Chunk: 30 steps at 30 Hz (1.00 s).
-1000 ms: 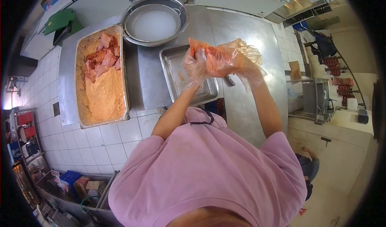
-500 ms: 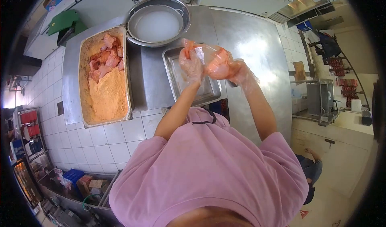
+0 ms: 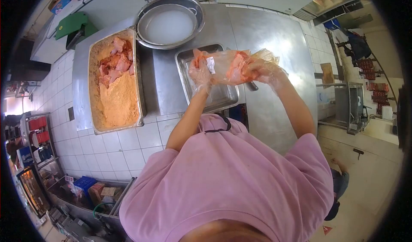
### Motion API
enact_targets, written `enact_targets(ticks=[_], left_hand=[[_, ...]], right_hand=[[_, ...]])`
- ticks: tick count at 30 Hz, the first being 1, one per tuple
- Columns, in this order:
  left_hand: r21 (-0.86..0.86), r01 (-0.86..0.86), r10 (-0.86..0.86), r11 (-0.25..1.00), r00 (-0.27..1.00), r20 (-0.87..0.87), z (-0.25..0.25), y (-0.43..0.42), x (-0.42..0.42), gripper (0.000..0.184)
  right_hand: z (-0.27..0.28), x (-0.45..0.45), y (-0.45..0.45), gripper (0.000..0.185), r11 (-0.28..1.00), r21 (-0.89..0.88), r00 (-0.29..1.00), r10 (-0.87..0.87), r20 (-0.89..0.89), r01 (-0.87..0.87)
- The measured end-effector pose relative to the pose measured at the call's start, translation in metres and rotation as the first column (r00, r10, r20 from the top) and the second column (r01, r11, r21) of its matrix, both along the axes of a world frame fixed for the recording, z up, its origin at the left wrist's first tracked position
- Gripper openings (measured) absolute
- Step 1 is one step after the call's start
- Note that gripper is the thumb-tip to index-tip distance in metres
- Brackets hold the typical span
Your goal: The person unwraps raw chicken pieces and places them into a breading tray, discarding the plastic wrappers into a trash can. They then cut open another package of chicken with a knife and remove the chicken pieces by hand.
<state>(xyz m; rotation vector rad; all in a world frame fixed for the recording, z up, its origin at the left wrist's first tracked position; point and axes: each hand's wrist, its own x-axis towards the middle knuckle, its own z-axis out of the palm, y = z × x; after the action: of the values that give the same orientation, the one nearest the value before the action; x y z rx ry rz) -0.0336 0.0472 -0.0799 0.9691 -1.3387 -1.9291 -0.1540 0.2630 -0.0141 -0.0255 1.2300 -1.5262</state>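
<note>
A clear plastic bag (image 3: 223, 66) of raw meat, with a white label near its left end, is stretched sideways between my two hands. My left hand (image 3: 200, 74), in a thin clear glove, is closed on the bag's left end. Also gloved, my right hand (image 3: 262, 71) grips the right end, where the orange-pink meat (image 3: 238, 67) is bunched. Loose plastic crumples above the right fingers. Below the bag sits a rectangular metal tray (image 3: 183, 84), partly hidden by the bag and my left arm. A dark handle (image 3: 252, 86) shows under my right hand.
To the left, a long pan (image 3: 92, 92) holds orange breading flour (image 3: 118, 100) and raw meat pieces (image 3: 116, 64). A metal bowl (image 3: 198, 25) with a basin of cloudy liquid stands behind, on the steel table (image 3: 274, 109). Another person (image 3: 340, 182) is at the lower right.
My right hand has moved right, pulling the bag out longer. The meat has shifted right with it, and more loose plastic shows above that hand. The dark handle is more exposed.
</note>
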Motion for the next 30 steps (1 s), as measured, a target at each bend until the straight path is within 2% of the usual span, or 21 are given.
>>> enact_targets(ticks=[1,2,5,8,10,11,12,15,18,19,20,21,22,23,26,30], left_hand=[[0.029,0.006,-0.007,1.000,0.999,0.039,0.000,-0.003,0.000,0.015],[0.063,0.008,-0.013,0.998,0.996,0.083,-0.002,-0.003,0.001,0.015],[0.008,-0.011,0.010,1.000,0.995,0.097,-0.003,-0.004,0.007,0.017],[0.015,-0.026,0.026,1.000,1.000,0.016,-0.046,-0.010,0.005,0.016],[0.101,0.115,-0.128,0.988,0.983,0.130,-0.056,-0.014,0.017,0.015],[0.152,0.184,-0.209,0.971,0.962,0.176,-0.056,-0.016,0.022,0.016],[-0.214,0.405,-0.225,0.889,0.794,0.565,-0.056,-0.025,0.026,0.024],[-0.539,0.188,-0.096,0.821,0.976,0.194,-0.038,-0.032,0.038,0.035],[-0.721,0.390,-0.337,0.573,0.914,0.226,0.035,-0.035,0.029,0.046],[-0.562,0.496,-0.476,0.662,0.857,0.196,0.038,-0.035,0.022,0.050],[-0.389,0.596,-0.599,0.702,0.790,0.130,0.041,-0.035,0.010,0.054],[-0.208,0.688,-0.697,0.696,0.716,0.034,0.043,-0.034,-0.001,0.059],[0.037,0.769,-0.756,0.639,0.636,-0.154,0.044,-0.033,-0.009,0.050],[0.061,0.772,-0.755,0.633,0.633,-0.170,0.045,-0.034,-0.016,0.048],[0.115,0.769,-0.751,0.629,0.639,-0.165,0.057,-0.037,-0.029,0.036],[0.037,0.635,-0.628,0.772,0.770,-0.113,0.058,-0.030,-0.029,0.029]], right_hand=[[0.003,0.000,-0.008,0.048,0.966,0.239,0.993,-0.077,-0.086,0.096],[0.007,0.002,-0.014,0.049,0.978,0.194,0.994,-0.062,-0.091,0.079],[0.016,0.012,-0.029,0.053,0.998,0.064,0.992,-0.010,-0.129,0.018],[0.018,0.014,-0.043,0.057,0.998,-0.030,0.983,0.052,-0.174,-0.058],[0.019,0.012,-0.045,0.059,0.994,-0.070,0.988,0.072,-0.136,-0.082],[0.025,0.010,-0.044,0.055,0.987,-0.035,0.967,0.148,-0.209,-0.158],[0.034,0.005,-0.043,0.051,0.973,0.004,0.933,0.224,-0.283,-0.232],[0.036,-0.009,-0.051,0.039,0.913,0.074,0.826,0.396,-0.402,-0.402],[0.017,-0.019,-0.065,0.030,0.858,0.202,0.759,0.512,-0.402,-0.472],[0.014,-0.020,-0.073,0.029,0.837,0.259,0.738,0.547,-0.395,-0.482],[0.017,-0.019,-0.082,0.031,0.798,0.339,0.659,0.603,-0.450,-0.499],[0.021,-0.016,-0.088,0.031,0.828,0.255,0.696,0.559,-0.451,-0.500],[0.024,-0.011,-0.092,0.032,0.852,0.170,0.732,0.515,-0.446,-0.496],[0.026,-0.008,-0.094,0.032,0.870,0.083,0.768,0.471,-0.434,-0.487],[0.021,-0.014,-0.100,0.031,0.809,0.137,0.702,0.569,-0.427,-0.572],[0.035,-0.013,-0.099,0.027,0.815,0.151,0.712,0.566,-0.415,-0.559]])
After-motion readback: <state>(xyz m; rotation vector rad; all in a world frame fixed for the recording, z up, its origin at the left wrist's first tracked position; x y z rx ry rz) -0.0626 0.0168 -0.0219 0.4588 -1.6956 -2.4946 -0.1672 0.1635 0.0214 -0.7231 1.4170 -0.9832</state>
